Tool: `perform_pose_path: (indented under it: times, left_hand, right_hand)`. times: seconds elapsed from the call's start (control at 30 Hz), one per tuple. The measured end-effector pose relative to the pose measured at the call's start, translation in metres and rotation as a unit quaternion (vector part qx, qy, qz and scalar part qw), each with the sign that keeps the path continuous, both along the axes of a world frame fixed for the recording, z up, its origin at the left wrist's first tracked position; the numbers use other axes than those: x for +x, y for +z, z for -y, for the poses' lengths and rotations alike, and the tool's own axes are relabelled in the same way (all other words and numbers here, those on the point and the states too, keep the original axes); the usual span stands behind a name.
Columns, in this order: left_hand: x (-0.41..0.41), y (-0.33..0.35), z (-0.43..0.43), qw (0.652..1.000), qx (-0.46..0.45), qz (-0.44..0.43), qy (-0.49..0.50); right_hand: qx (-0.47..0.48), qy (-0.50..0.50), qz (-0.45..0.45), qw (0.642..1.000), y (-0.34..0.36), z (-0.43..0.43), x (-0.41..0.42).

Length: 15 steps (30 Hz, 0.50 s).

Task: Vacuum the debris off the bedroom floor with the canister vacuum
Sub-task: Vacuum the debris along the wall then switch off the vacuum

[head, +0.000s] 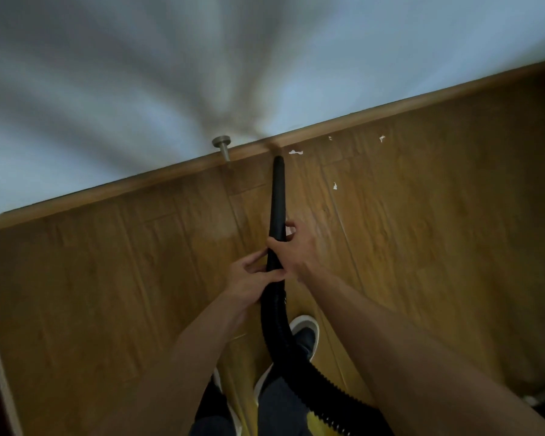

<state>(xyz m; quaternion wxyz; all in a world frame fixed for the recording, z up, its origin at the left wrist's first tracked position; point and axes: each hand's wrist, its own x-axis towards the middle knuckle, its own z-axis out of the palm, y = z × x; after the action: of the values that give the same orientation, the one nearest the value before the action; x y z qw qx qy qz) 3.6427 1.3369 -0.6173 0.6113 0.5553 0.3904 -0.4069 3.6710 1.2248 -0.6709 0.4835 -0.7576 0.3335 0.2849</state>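
The vacuum wand (277, 196), gripped by both the left hand (252, 278) and right hand (291, 251), should sweep its tip right along the skirting board (390, 113) over the white scraps (295, 152).

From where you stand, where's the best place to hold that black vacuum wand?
Grip the wand on its thicker rear section, from above and both sides, as the left hand and right hand do: the front tapers thin toward the scraps.

There are no words, numbers, labels or signs to read here. The black vacuum tube (277, 196), the white wall (139, 73), the wood floor (422, 231) and the shoe (306, 333) all look plain, with no writing on them.
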Motion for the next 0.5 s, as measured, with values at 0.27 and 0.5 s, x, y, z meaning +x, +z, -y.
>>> perform_pose_path:
  times: [0.27, 0.5]
  left_hand:
    - [0.018, 0.001, 0.044, 1.0, 0.007, 0.019, -0.011]
    - [0.0, 0.017, 0.066, 0.999, -0.009, -0.014, -0.041]
  right_hand:
    - [-0.013, -0.018, 0.019, 1.0, -0.008, 0.042, 0.015]
    - [-0.016, -0.04, 0.013, 0.999, 0.01, 0.069, -0.011]
